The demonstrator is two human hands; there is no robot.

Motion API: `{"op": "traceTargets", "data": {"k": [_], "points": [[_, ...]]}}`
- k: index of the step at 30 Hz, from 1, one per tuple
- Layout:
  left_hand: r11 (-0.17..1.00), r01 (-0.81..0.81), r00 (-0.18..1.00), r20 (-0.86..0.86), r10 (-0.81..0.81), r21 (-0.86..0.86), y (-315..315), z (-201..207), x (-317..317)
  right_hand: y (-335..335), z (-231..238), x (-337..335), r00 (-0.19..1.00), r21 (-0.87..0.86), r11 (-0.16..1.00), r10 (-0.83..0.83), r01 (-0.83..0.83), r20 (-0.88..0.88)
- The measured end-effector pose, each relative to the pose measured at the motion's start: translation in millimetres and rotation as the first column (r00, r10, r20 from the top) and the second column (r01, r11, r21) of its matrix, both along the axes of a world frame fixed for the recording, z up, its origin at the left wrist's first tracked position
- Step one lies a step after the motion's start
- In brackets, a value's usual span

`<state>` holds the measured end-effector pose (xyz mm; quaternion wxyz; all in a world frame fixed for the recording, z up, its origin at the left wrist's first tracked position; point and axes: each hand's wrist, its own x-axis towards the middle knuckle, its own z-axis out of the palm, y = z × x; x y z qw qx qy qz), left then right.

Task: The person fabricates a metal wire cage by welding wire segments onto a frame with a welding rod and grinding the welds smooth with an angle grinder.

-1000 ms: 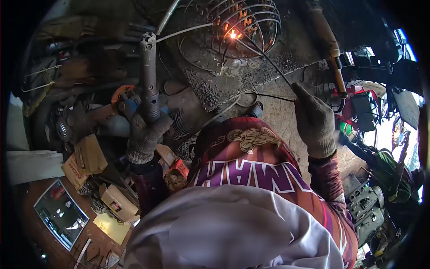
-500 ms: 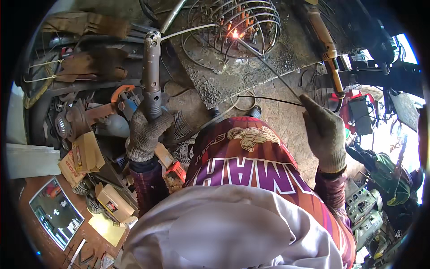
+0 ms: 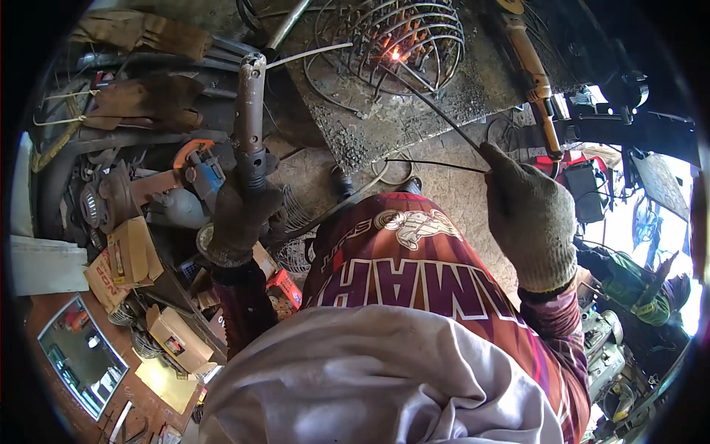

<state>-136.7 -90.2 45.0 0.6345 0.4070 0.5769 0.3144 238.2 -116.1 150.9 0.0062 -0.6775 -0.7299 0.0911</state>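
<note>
My left hand (image 3: 240,222), in a knit glove, is wrapped round the dark ribbed grip of a welding electrode holder (image 3: 251,111). A thin pale welding electrode (image 3: 310,55) sticks out of its head, to the right, toward a domed cage of bent metal rods (image 3: 436,26). My gloved right hand (image 3: 529,214) is closed on a slender metal rod (image 3: 444,115). That rod slants up left to a small glowing orange spot (image 3: 396,55) at the cage. A thin black strand (image 3: 436,164) also runs to my right fingers; its hold is unclear.
The cage lies on a gritty metal worktop (image 3: 347,140). A long brown tool like an angle grinder (image 3: 534,74) rests on its right side. Cardboard boxes (image 3: 133,255) and a blue-orange power tool (image 3: 203,170) stand at left. A person in green (image 3: 640,285) is at far right.
My right hand has shifted slightly left and looks larger, with its rod still reaching the glowing spot. The bright flare there has turned smaller and more orange. My left hand keeps its grip.
</note>
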Motion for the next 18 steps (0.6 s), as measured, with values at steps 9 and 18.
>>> {"op": "traceTargets", "data": {"k": [9, 18], "points": [[0.998, 0.054, 0.994, -0.101, -0.049, 0.039, 1, -11, -7, 10, 22, -23, 0.981, -0.033, 0.995, 0.096, -0.092, 0.171], [0.998, 0.001, 0.998, -0.058, 0.002, 0.058, -1, 0, 5, 15, 7, 2, 0.995, -0.008, 0.996, 0.091, -0.091, 0.031]]}}
